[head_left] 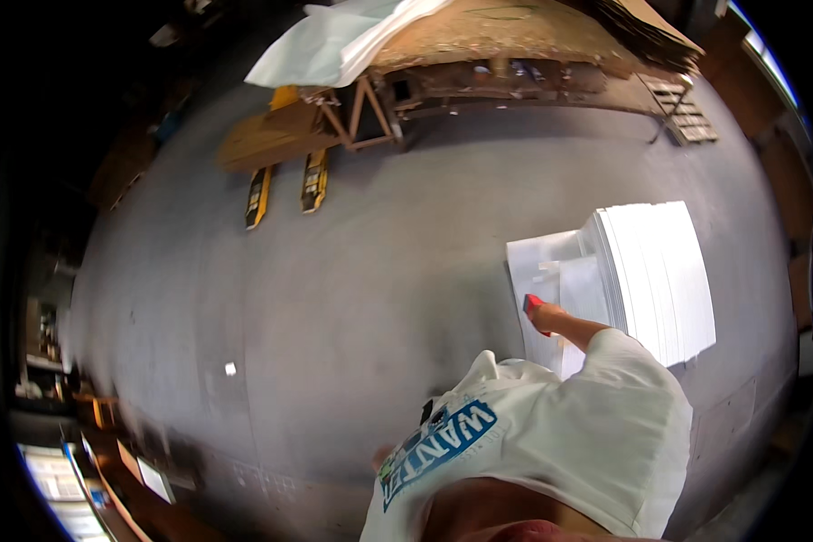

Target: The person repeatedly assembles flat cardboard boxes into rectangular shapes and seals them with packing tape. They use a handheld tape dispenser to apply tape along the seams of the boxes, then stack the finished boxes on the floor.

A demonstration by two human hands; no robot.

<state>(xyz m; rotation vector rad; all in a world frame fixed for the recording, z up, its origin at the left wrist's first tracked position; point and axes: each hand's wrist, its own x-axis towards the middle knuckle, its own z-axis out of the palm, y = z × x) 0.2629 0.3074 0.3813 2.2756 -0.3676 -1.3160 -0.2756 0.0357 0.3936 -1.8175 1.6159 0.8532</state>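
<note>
My right arm reaches out to the right, and my right hand [548, 318] is closed around a small red tool [532, 304] with a dark grey end. Its exact kind is too small and blurred to tell. Right under the hand lies a low layer of white sheets or boards [542, 255], their left edge on the floor. Beside it rises a thick stack of white sheets [659, 275], with many layered edges showing. My left hand is out of sight; only a bit of skin shows past my shirt [596, 425].
A large worktable [488, 36] with brown board and white sheeting stands at the far side. Two yellow-and-black forks [313, 181] stick out from under a brown board [275, 135] on the grey floor [352, 271]. A wooden pallet [686, 117] leans at far right. A white scrap [230, 369] lies left.
</note>
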